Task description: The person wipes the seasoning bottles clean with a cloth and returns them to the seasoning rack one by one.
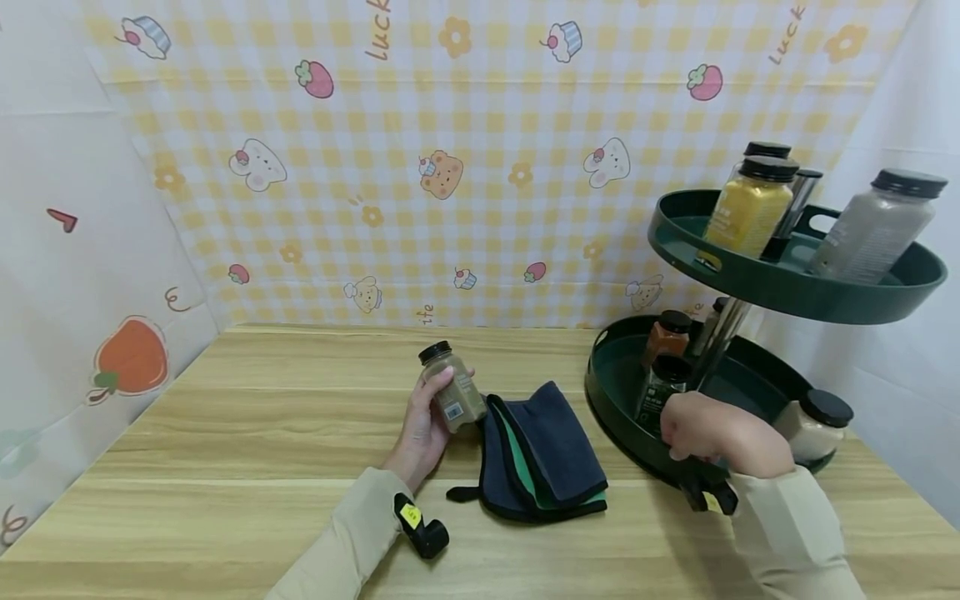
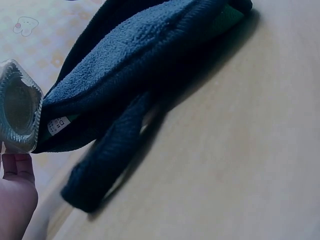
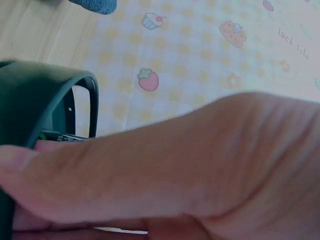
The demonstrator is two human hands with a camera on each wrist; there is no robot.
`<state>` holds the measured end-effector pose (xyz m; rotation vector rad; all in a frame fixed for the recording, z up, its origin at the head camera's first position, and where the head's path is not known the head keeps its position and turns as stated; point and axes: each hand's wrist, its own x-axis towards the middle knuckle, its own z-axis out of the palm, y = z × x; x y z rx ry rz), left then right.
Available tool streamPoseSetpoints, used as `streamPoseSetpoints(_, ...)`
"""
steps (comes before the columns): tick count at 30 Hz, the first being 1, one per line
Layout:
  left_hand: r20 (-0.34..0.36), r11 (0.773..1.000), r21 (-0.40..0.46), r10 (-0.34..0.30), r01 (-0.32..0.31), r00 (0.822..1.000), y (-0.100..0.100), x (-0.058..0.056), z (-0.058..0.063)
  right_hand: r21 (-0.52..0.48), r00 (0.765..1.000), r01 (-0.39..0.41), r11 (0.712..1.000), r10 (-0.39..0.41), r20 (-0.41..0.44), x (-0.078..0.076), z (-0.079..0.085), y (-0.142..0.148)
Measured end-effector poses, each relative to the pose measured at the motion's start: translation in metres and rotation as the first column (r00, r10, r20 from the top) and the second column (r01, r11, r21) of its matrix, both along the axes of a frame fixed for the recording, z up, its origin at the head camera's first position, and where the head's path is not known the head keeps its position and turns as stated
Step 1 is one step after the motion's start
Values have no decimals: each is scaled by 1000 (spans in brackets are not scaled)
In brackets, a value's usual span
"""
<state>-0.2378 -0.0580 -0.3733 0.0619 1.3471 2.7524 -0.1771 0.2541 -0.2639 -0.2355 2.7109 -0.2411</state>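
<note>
In the head view, my left hand (image 1: 422,435) grips a clear jar (image 1: 457,393) of grey-brown powder with a black lid, tilted to the left. The left wrist view shows the ribbed base of this jar (image 2: 20,107) beside a folded cloth. At the right, my right hand (image 1: 723,432) grips the front rim of the lower tray (image 1: 611,417) of a dark green two-tier rack. The right wrist view has the thumb of that hand (image 3: 165,170) lying across the rim, with the other fingers partly hidden behind it. A dark-labelled jar (image 1: 660,392) stands just behind these fingers.
A folded blue-grey cloth (image 1: 555,446) with green inside lies between the hands. The upper tray (image 1: 795,292) carries a yellow jar (image 1: 750,212) and a grey jar (image 1: 877,229). Below are a red-brown jar (image 1: 666,337) and a white jar (image 1: 810,429). A patterned curtain (image 1: 487,250) hangs behind.
</note>
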Motion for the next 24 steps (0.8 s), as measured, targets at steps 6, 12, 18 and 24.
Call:
streamPoseSetpoints(6, -5, 1000, 3, -4, 4, 1000, 0, 0, 0, -30, 990, -82, 996, 78, -119, -4, -4, -8)
streamPoseSetpoints(12, -6, 1000, 3, -4, 4, 1000, 0, 0, 0, -10, 953, 8, 1000, -10, -302, -9, -13, -26)
streamPoseSetpoints(18, 3, 1000, 15, -10, 10, 1000, -1, -1, -1, 13, 865, 58, 998, -44, -499, -10, -23, -44)
streamPoseSetpoints(24, 3, 1000, 6, -13, 13, 1000, 0, -1, 0, -1, 869, 28, 1000, -25, -494, -4, -14, -52)
